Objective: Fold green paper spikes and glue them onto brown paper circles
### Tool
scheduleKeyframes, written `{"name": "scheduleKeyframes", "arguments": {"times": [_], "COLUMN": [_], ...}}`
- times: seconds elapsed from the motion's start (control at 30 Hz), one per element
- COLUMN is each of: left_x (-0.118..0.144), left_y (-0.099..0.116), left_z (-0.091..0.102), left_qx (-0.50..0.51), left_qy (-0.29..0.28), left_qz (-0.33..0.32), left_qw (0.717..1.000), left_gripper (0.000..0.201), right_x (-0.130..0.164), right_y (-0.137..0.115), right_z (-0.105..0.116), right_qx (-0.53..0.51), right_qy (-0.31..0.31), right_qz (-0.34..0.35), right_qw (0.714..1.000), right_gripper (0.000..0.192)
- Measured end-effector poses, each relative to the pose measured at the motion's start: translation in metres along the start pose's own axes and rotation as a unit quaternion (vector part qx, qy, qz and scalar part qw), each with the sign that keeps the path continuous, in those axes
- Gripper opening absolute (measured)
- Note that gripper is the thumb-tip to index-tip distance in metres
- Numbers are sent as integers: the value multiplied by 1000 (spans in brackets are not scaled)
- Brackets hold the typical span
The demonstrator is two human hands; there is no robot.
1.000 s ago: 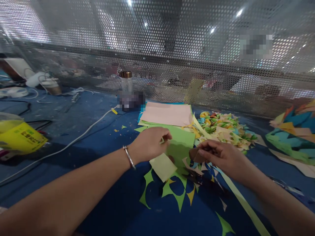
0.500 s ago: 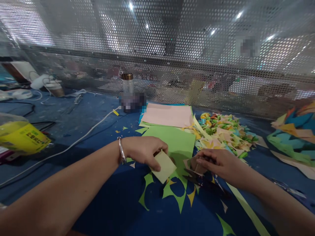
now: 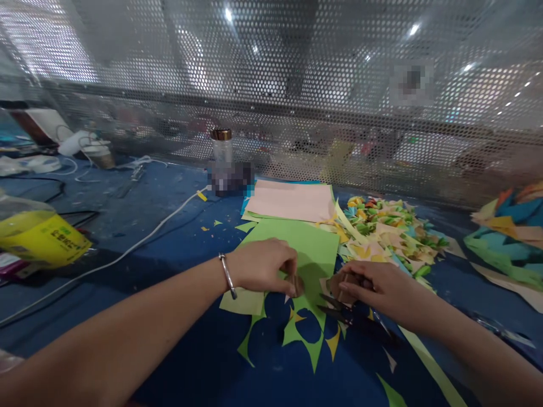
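My left hand (image 3: 269, 267) reaches over a green sheet of paper (image 3: 316, 249); its thumb and fingers pinch a small brown paper piece (image 3: 298, 286). Under that wrist, which wears a silver bangle, lies a pale yellow-green paper square (image 3: 242, 303). My right hand (image 3: 371, 285) is curled around dark-handled scissors (image 3: 335, 305), whose blades point left and stand apart. Brown and pinkish paper pieces (image 3: 337, 287) are by its fingertips; whether it touches them I cannot tell. Cut green scraps (image 3: 313, 346) with rounded gaps lie below the hands.
A pink sheet (image 3: 291, 200) tops stacked paper behind the green one. Heaped small paper pieces (image 3: 390, 232) lie to the right, with coloured paper (image 3: 504, 249) beyond. At left are a yellow-labelled packet (image 3: 46, 237) and a white cable (image 3: 139, 243). Perforated metal (image 3: 271, 73) walls the back.
My left hand has let go of the yellow-green square, which now lies on the table, and has moved right to the brown piece. My right hand stays nearly in place.
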State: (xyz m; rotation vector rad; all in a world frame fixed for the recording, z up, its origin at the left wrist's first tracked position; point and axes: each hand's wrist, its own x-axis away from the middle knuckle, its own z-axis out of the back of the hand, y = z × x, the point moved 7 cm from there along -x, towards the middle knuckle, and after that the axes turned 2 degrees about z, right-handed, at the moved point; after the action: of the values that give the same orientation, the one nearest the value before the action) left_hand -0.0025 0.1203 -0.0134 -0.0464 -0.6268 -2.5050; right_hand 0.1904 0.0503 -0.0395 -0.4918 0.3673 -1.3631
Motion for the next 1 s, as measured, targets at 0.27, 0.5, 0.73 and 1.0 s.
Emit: {"name": "scheduleKeyframes", "arguments": {"times": [0.27, 0.5, 0.73, 1.0], "left_x": [0, 14, 6, -1], "left_y": [-32, -114, -108, -93], "left_z": [28, 60, 46, 39], "left_qx": [-4, -122, -109, -40], "left_qy": [111, 173, 114, 115], "left_qz": [42, 241, 225, 161], "left_qw": [993, 947, 961, 979], "left_gripper": [14, 35, 49, 29], "right_x": [-3, -6, -5, -6], "right_y": [4, 11, 9, 13], "right_z": [14, 7, 4, 3], "right_qx": [-3, -12, 11, 26], "right_qy": [57, 62, 81, 78], "right_qz": [-19, -29, -14, -12], "right_qw": [998, 998, 997, 997], "right_gripper": [51, 44, 44, 45]}}
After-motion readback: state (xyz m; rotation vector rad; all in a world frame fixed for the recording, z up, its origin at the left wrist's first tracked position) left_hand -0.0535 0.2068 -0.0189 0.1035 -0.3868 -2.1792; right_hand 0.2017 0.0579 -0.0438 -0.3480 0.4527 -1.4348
